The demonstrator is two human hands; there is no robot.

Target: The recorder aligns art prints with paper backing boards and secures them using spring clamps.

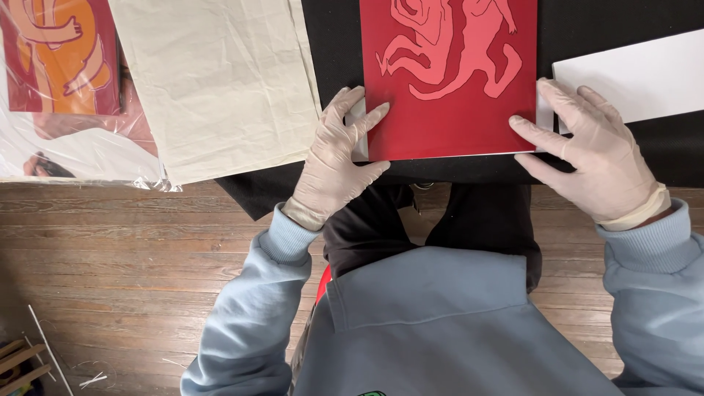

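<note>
A dark red print with pale pink figure shapes lies on a black cloth in front of me, with a white sheet peeking out from under its side edges. My left hand, in a pale glove, rests flat with its fingertips on the print's lower left edge. Gloved too, my right hand lies with its fingers spread on the lower right corner. Neither hand grips anything.
A creased cream cloth lies left of the print. Farther left sits a plastic-wrapped orange and red print. A white sheet lies at the right. Below are my blue sleeves, dark trousers and a wooden floor.
</note>
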